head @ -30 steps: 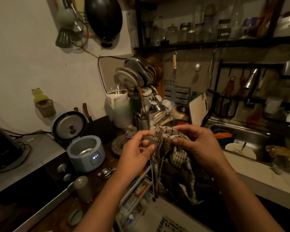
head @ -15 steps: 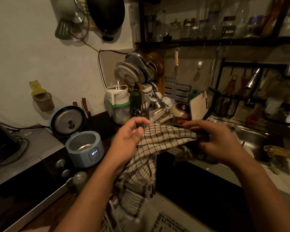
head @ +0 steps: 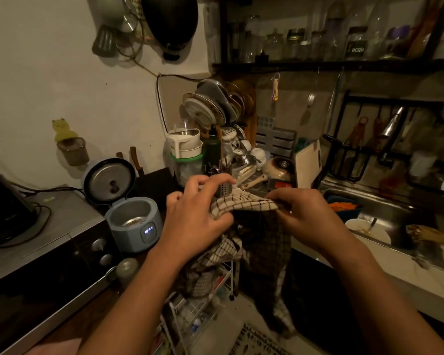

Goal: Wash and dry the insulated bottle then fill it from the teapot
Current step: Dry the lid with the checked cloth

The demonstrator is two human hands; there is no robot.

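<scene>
A checked dish towel (head: 244, 204) hangs in front of me between both hands, its long folds dropping toward the floor. My left hand (head: 195, 213) grips the towel's left edge with curled fingers. My right hand (head: 305, 213) pinches its right edge. A dark green bottle (head: 212, 149) stands upright in the dish rack behind the towel. Near the counter's front edge at the left stands a small pale round-topped container (head: 127, 270). No teapot can be made out.
A blue rice cooker (head: 135, 224) with its lid up sits left of my hands, beside a microwave (head: 36, 239) and a black kettle (head: 3, 208). The crowded dish rack (head: 215, 111) fills the corner. A sink (head: 374, 208) with dishes lies at the right. A wire trolley (head: 203, 303) stands below.
My hands have drawn closer together again, and the towel's top edge between them is shorter, with more cloth hanging below. The camera has tilted down slightly.
</scene>
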